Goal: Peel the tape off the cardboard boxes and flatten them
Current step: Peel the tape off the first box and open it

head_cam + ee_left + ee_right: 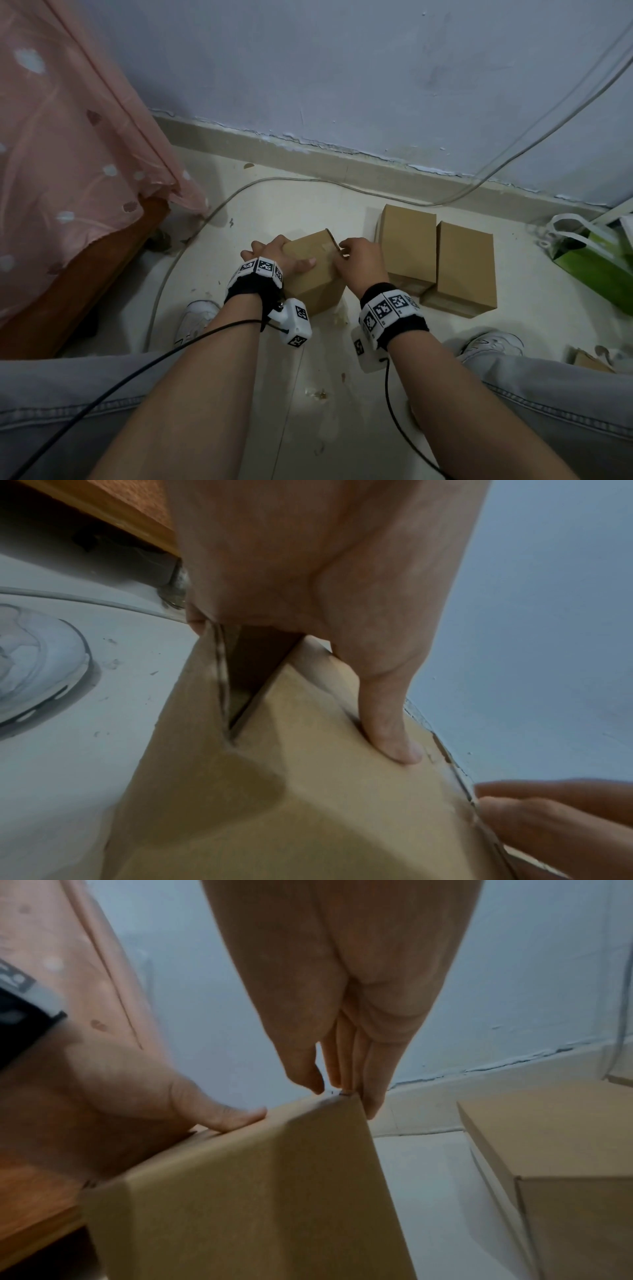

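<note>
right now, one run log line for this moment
left hand: holds box steady | right hand: pinches at its top edge | two boxes: waiting on floor

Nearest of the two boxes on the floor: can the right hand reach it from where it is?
Probably yes. The right hand is at the held box's edge, and the nearest floor box sits beside it, nothing between.

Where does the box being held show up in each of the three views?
Head: box at centre, between both hands.
Left wrist: fills the lower middle, thumb pressed on it.
Right wrist: lower centre, fingers at its top corner.
Shared landmark: left thumb on the box.
</note>
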Tool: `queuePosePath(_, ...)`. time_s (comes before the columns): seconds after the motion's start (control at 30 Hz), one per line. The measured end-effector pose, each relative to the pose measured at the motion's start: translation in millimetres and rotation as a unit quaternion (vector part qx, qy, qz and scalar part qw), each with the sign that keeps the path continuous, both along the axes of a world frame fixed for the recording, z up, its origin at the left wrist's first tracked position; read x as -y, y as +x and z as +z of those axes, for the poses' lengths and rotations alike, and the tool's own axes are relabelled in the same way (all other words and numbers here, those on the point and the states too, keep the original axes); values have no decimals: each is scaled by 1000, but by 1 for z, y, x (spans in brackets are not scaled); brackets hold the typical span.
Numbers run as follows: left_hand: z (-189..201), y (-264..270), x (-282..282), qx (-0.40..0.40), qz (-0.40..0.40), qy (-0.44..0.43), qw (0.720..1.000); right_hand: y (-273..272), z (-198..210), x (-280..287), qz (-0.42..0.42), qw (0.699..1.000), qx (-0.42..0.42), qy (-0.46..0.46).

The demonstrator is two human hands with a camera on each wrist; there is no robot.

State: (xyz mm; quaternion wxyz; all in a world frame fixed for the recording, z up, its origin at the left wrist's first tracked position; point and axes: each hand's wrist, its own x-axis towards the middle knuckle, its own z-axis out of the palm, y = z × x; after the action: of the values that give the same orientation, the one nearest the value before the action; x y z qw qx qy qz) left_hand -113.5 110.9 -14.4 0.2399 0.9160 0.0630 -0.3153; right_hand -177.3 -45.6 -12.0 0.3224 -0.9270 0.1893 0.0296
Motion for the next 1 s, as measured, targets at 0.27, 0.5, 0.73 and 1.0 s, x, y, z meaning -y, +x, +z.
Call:
queuePosePath(0.27, 1, 0, 0, 0, -3, 2, 1000, -10, -6, -12, 9, 998, -3, -54)
queuePosePath(0.5, 0, 1, 0, 0, -3, 2, 1000, -5, -5, -17, -41, 998, -3, -45)
queuePosePath(0.73, -1, 1, 0, 1, -4, 5, 1000, -4, 4, -20, -17, 998, -26, -62)
queuePosePath(1.0, -1, 1, -1, 6, -8, 8, 1000, -2, 13, -30, 42, 988, -30, -148)
